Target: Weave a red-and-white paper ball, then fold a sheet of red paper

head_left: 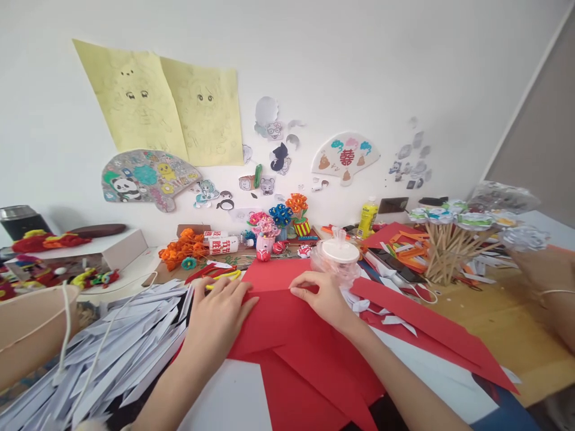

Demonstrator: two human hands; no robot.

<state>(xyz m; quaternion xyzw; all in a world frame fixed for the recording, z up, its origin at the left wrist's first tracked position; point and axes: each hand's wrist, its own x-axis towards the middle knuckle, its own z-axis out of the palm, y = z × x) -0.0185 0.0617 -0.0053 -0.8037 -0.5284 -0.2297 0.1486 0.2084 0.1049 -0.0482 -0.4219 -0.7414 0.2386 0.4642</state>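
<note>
My left hand (220, 308) lies flat on the left part of a red paper sheet (269, 323), its fingers stretched out and its thumb apart. On the sheet's upper edge my right hand (322, 299) pinches the red paper between thumb and fingertips. More red sheets (309, 383) lie overlapped beneath, with a white sheet (233, 392) under them. Just beyond my right hand stands a clear plastic cup with a white lid (339, 250). Red-handled scissors (209, 270) and a yellow-handled tool (227, 277) lie beyond my left hand.
White paper strips (130, 341) are heaped at left. Behind stand small flower pots (265, 236) and a yellow bottle (368, 216). To the right are paper flowers on sticks (449, 251), a phone (398, 264) and what looks like another person's blurred arm (550, 293).
</note>
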